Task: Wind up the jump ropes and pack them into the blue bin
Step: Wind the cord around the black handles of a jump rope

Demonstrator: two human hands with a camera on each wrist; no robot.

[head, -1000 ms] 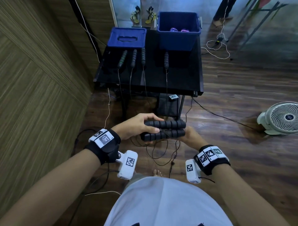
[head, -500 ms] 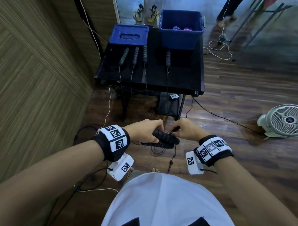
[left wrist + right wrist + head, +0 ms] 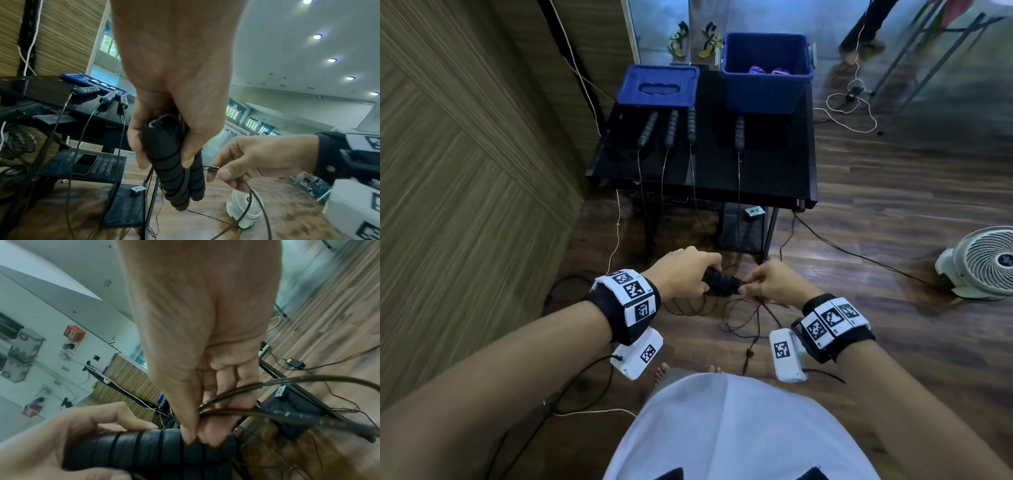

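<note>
Jump-rope handles, two black ribbed foam grips (image 3: 174, 177) bunched side by side, sit in the left hand (image 3: 681, 272), its fingers wrapped tight around both, well in front of the black table (image 3: 767, 178) and lower than its top. Their long axis runs crosswise toward the right hand (image 3: 774, 282), which is just beside their free end and pinches the thin dark cord (image 3: 236, 394) between thumb and fingertips. I'd judge the coming wrap turns on that: cord leaving on the right side, handles lying across it, right hand nearer the slack. Loose loops of cord hang from the pinch down toward the wooden floor (image 3: 893, 342).

On the table's far edge stands the open blue plastic bin (image 3: 765, 89) with something purple inside; left of it lies a flat blue lid (image 3: 659, 85). Four more handles (image 3: 691, 125) rest on the tabletop, their cords trailing over the near edge. A white fan (image 3: 986, 263) sits on the floor right of the table.
</note>
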